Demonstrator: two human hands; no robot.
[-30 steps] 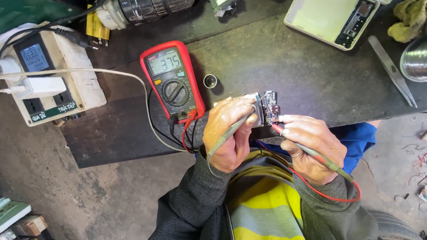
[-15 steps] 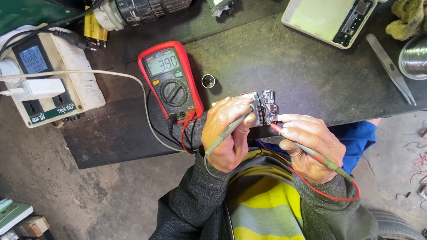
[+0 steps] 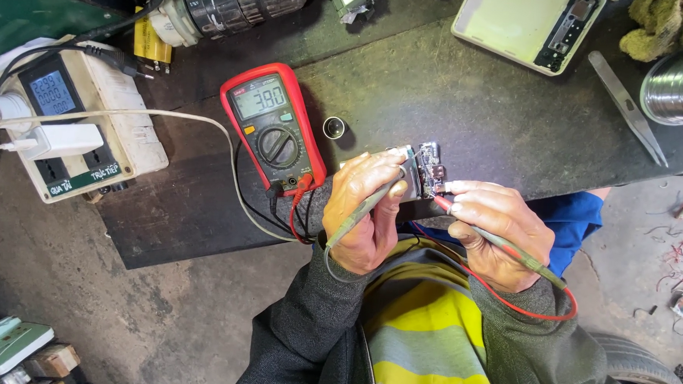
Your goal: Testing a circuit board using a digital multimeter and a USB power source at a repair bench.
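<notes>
Head view: the dark desk (image 3: 468,113) fills the upper frame, its near edge running just above the person's lap. At its left end sits a white power strip (image 3: 75,138) with a small lit display and a white plug adapter pushed into it; a pale cable leaves it and curves across the desk. A black cylindrical tool (image 3: 227,3) lies along the far edge, and a cream case (image 3: 518,23) with an open compartment lies far right of centre. A solder spool (image 3: 680,84) stands at the right edge, with tweezers (image 3: 629,108) just beside it. Near the middle lies a red meter (image 3: 275,128), its screen lit and its leads plugged in at the bottom end. A small ring (image 3: 333,127) lies just right of the meter.

At the near edge of the desk, between both hands, is a small circuit board (image 3: 423,169). The left hand (image 3: 367,212) has its grip pinching the board's left side, with a grey-green probe (image 3: 364,212) running under the fingers. The right hand (image 3: 493,229) has its grip pressed together on a red probe (image 3: 508,249), whose tip touches the board's lower right side. A red lead loops from it past the right wrist.
</notes>
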